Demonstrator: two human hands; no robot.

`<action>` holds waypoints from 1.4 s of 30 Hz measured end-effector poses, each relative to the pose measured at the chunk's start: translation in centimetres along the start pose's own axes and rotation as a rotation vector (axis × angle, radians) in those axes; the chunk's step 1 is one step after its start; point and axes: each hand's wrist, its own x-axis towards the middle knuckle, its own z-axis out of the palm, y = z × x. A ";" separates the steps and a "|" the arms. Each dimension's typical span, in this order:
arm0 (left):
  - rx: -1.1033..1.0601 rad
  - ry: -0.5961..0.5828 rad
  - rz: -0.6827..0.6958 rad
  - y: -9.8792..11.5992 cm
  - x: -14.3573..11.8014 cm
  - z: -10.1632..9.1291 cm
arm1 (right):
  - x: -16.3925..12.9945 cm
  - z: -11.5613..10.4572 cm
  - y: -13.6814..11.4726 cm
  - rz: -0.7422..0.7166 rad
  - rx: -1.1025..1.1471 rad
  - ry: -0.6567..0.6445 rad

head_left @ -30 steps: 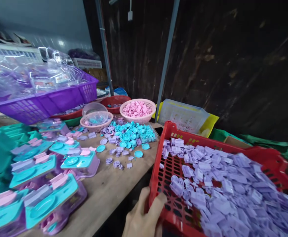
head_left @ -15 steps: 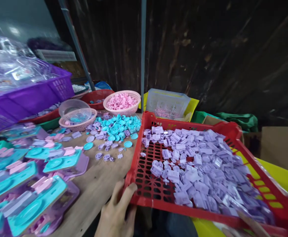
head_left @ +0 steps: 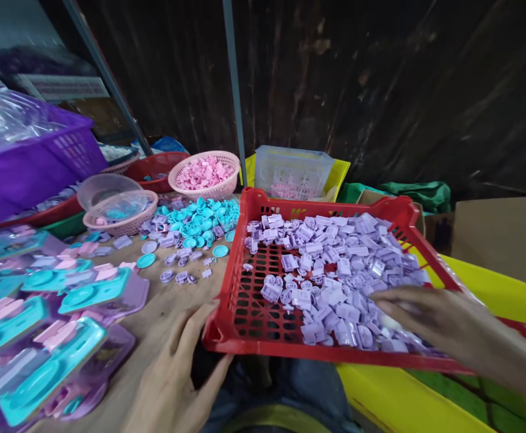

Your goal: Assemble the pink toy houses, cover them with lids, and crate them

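Observation:
A red plastic crate [head_left: 285, 350] with a slotted floor rests at the table's edge, above my lap. Small lilac plastic toy parts [head_left: 335, 264] are heaped in it, mostly toward its middle and right. My left hand [head_left: 177, 361] grips the crate's near left corner, its thumb low at the front and its fingers along the left side. Over the right part of the heap, my right hand [head_left: 425, 313] reaches in with fingers stretched out, touching or just above the parts. It is slightly blurred, and its fingertips' undersides are hidden.
Assembled turquoise, pink and lilac toy sets [head_left: 64, 361] crowd the table's left. Loose turquoise parts [head_left: 204, 219] lie behind, near a pink basket [head_left: 220, 191] of pink pieces. A purple crate [head_left: 32, 162] stands far left, a clear bin [head_left: 292, 171] at the back, a cardboard box [head_left: 501, 237] right.
My right hand has moved from the crate's near right edge in over the lilac parts. My left hand stays at the corner. The view has shifted, so the crate appears further left and higher.

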 end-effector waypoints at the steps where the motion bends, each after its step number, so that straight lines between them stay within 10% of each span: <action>1: 0.041 -0.001 0.021 0.1 0.4 -0.8 | 2.3 -0.2 -0.7 -0.068 -0.053 -0.012; 8: -0.037 -0.082 0.183 4.4 8.1 -3.9 | 11.9 3.8 -3.3 -0.208 -0.539 -0.176; 18: 0.337 -0.812 0.517 10.3 21.0 7.1 | 13.2 3.3 -1.8 -0.181 -0.544 -0.242; 24: 0.381 -0.824 0.540 9.7 22.2 9.7 | 13.6 2.9 -1.1 -0.209 -0.417 -0.279; 32: 0.470 -0.812 0.523 8.3 22.8 8.3 | 14.0 4.6 -1.6 -0.194 -0.336 -0.263; 42: 0.366 -0.648 0.680 8.0 22.2 9.2 | 13.5 -1.8 0.5 -0.021 -0.222 -0.296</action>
